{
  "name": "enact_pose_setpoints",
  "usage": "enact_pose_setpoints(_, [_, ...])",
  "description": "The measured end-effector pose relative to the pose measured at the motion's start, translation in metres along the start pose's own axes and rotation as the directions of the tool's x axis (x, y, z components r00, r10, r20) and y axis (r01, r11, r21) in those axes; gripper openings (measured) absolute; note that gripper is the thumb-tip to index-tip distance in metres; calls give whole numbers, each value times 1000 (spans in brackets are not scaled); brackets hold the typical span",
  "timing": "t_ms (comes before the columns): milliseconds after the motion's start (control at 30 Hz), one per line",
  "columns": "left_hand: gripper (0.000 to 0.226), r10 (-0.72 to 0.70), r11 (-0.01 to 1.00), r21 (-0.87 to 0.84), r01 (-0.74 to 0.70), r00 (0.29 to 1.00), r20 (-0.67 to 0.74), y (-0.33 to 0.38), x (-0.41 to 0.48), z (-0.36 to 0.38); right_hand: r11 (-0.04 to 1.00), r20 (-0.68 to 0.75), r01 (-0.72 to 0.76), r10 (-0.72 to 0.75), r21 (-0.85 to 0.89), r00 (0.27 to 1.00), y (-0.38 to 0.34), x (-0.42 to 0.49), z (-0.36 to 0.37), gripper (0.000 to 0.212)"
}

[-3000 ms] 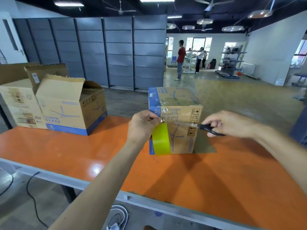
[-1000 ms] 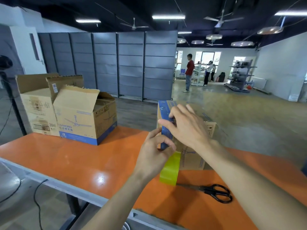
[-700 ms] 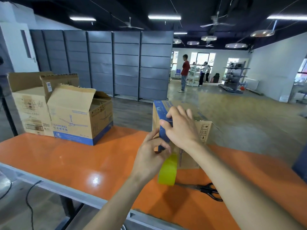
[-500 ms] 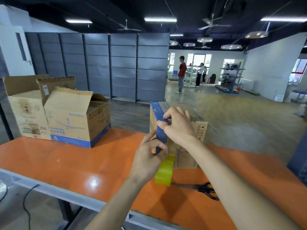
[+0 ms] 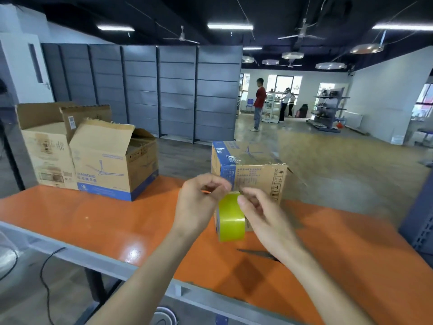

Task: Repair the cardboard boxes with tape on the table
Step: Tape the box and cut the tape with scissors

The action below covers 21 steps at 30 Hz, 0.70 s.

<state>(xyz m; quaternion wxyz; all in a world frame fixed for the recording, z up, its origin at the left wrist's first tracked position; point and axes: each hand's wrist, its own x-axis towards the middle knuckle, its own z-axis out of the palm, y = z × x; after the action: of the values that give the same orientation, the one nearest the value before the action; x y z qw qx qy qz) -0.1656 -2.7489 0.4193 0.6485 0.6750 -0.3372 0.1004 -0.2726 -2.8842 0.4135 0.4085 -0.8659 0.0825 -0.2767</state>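
Nearest the camera, the grey front rail of the orange bench (image 5: 93, 219) crosses the view, and both forearms reach over it. Just past the right wrist, black scissors (image 5: 255, 252) lie flat on the bench, their handles hidden under the arm. Above them both hands meet on a yellow-green tape (image 5: 230, 218) roll held upright. The left hand (image 5: 199, 205) curls its fingers over the roll's top. The right hand (image 5: 262, 214) pinches the roll's upper edge with thumb and curled fingers. Directly behind the roll stands a closed box (image 5: 253, 170) with a glossy clear strip (image 5: 234, 158) across its top. Farther left, two open boxes (image 5: 110, 160) sit side by side on the bench, flaps up. Beyond are grey partitions (image 5: 164, 90) and people (image 5: 259, 102) standing on the far floor.
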Motion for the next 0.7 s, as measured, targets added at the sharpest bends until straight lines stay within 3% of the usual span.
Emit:
enact_pose_setpoints(67, [18, 2, 1000, -21, -2, 1000, 8, 4, 7, 1, 983, 46, -69, 62, 170, 997, -2, -10, 6, 54])
enact_pose_setpoints(200, [21, -15, 999, -32, 16, 999, 39, 11, 26, -3, 985, 69, -70, 60, 155, 996, -11, -9, 10, 83])
enact_pose_setpoints(367, [14, -77, 997, 2, 77, 993, 87, 9, 52, -6, 991, -74, -103, 109, 86, 991, -26, 2, 7, 71])
enact_pose_setpoints(467, [15, -87, 992, -79, 94, 992, 87, 18, 68, -3, 987, -150, -144, 152, 68, 977, -33, 14, 12, 56])
enact_pose_setpoints(567, [15, -58, 995, -79, 67, 993, 100, 22, 86, -5, 959, -128, -183, 214, 215, 968, -34, 24, 20, 44])
enact_pose_setpoints(700, [18, -124, 992, 53, 118, 983, 132, 5, 100, -7, 969, -101, -176, 195, 176, 976, -31, 30, 23, 24])
